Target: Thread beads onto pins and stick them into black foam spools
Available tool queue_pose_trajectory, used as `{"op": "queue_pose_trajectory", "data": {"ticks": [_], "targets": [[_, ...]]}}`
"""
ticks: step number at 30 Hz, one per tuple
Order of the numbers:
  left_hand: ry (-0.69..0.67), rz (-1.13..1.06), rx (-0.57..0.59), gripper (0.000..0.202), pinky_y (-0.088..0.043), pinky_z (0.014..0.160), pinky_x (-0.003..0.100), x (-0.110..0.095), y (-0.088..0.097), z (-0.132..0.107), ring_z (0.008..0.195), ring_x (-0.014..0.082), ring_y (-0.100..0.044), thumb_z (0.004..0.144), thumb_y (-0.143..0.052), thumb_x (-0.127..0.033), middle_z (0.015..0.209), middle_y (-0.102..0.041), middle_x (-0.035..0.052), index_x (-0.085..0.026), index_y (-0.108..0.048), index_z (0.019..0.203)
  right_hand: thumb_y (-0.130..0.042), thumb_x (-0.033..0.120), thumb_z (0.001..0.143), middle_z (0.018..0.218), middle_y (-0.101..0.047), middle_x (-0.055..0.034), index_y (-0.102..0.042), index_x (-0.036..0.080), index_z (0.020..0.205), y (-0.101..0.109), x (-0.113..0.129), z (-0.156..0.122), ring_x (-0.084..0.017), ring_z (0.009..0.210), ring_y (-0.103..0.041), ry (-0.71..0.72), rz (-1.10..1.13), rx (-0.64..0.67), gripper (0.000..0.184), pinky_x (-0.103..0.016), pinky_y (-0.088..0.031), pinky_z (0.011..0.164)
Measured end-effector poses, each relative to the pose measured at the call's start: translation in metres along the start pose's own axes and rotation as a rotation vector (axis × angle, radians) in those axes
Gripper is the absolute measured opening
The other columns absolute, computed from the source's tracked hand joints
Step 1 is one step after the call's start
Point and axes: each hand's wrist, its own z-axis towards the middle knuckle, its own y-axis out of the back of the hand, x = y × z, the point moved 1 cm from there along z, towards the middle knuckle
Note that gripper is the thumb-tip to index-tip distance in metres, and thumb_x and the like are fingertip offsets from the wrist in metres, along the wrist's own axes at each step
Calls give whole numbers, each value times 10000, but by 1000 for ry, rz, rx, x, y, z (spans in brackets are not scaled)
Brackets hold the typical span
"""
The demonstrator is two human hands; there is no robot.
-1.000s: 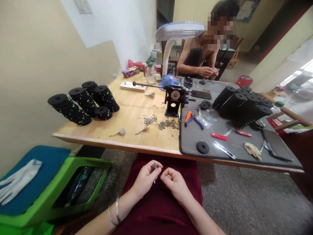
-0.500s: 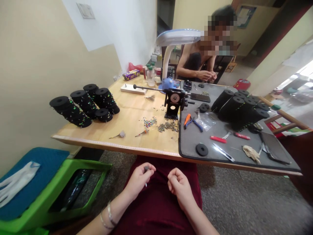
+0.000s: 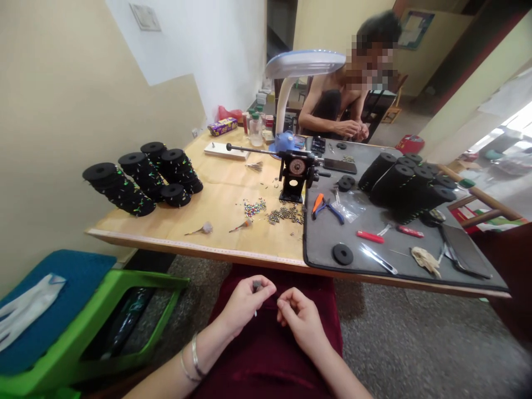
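Above my lap, in front of the table edge, my left hand [image 3: 252, 299] is closed in a pinch. A small grey bundle [image 3: 256, 285] shows between its fingers, with a thin white tip poking out below; its exact kind is too small to tell. Close beside it, my right hand [image 3: 300, 316] is curled with thumb and fingertips together. Anything in that pinch is too fine to make out. The hands are near each other with a narrow gap between the fingertips. On the table ahead lie small coloured beads [image 3: 254, 208] and a pile of small metallic pieces [image 3: 286, 214].
A black winding device [image 3: 296, 173] with a long rod stands mid-table by a desk lamp [image 3: 305, 64]. Black spools [image 3: 103, 173] are stacked left, more [image 3: 394, 180] right. Pliers [image 3: 328, 210], scissors [image 3: 378, 257] and a red-handled tool [image 3: 369, 236] lie on the grey mat [image 3: 291, 260]. Another person sits opposite.
My left hand has moved a little to the right with the grey bundle, and my right hand slightly left. The gap between them has narrowed.
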Motion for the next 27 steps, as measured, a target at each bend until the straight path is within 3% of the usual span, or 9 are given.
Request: {"op": "queue_pose_trajectory", "data": {"ticks": [2, 5, 7, 9, 12, 14, 20, 23, 27], "targets": [[-42, 52, -25, 259, -269, 471, 212, -1, 2, -1, 470, 87, -349, 742, -648, -403, 493, -451, -62, -155, -631, 666, -641, 457, 786, 764, -696, -59, -605, 184, 878, 3, 5, 3, -166, 654, -619, -26, 55, -10, 291, -228, -448, 499], [-112, 162, -49, 236, -313, 508, 217, -2, 3, -3, 506, 100, -404, 764, -633, -371, 532, -515, -39, -149, -645, 684, -671, 477, 757, 1044, -674, -108, -576, 200, 1066, 6, 13, 9, -224, 920, -638, -26, 170, -29, 426, -272, -524, 616], [-150, 220, -53, 229, -342, 530, 220, -3, 2, -4, 525, 109, -443, 784, -613, -356, 561, -557, -24, -146, -642, 699, -684, 489, 743, 973, -675, -89, -559, 196, 1083, 4, 18, 12, -219, 895, -644, -35, 233, 28, 466, -292, -537, 637], [-181, 267, -46, 225, -367, 547, 223, -4, 0, -6, 535, 119, -482, 811, -580, -341, 570, -586, -13, -148, -635, 710, -692, 503, 731, 786, -667, -41, -555, 176, 1029, -1, 19, 14, -177, 713, -646, -77, 267, 125, 464, -271, -517, 574], [-239, 383, -34, 218, -379, 555, 227, -6, 0, -6, 545, 128, -510, 837, -542, -311, 587, -614, -4, -157, -636, 715, -666, 548, 735, 541, -580, 37, -532, 163, 843, -7, 14, 17, -79, 431, -487, -133, 226, 177, 421, -187, -372, 426], [-277, 493, -29, 206, -368, 539, 227, -10, 1, -3, 542, 129, -507, 838, -538, -295, 601, -619, -3, -166, -645, 718, -652, 569, 736, 454, -505, 73, -496, 175, 744, -6, 9, 19, -45, 373, -357, -112, 159, 144, 424, -169, -260, 389], [-446, 918, -134, 133, -422, 654, 265, -42, 11, 26, 696, 177, -600, 863, -503, -242, 781, -672, 38, -184, -623, 863, -648, 602, 720, 409, -392, 106, -439, 200, 689, 3, -1, 24, -44, 373, -250, -48, 181, 57, 454, -186, -132, 388], [-443, 1156, -184, 136, -444, 713, 301, -60, 12, 45, 820, 218, -620, 861, -498, -207, 913, -669, 77, -180, -598, 950, -650, 572, 742, 407, -356, 117, -445, 198, 703, 7, -5, 24, -41, 376, -208, -41, 262, 8, 428, -194, -107, 396], [-425, 1330, -204, 124, -443, 775, 350, -71, 12, 62, 888, 258, -592, 834, -527, -177, 924, -653, 108, -158, -594, 936, -675, 530, 747, 406, -303, 131, -466, 189, 703, 11, -11, 23, -33, 376, -166, -28, 318, -57, 403, -198, -89, 402]]}}
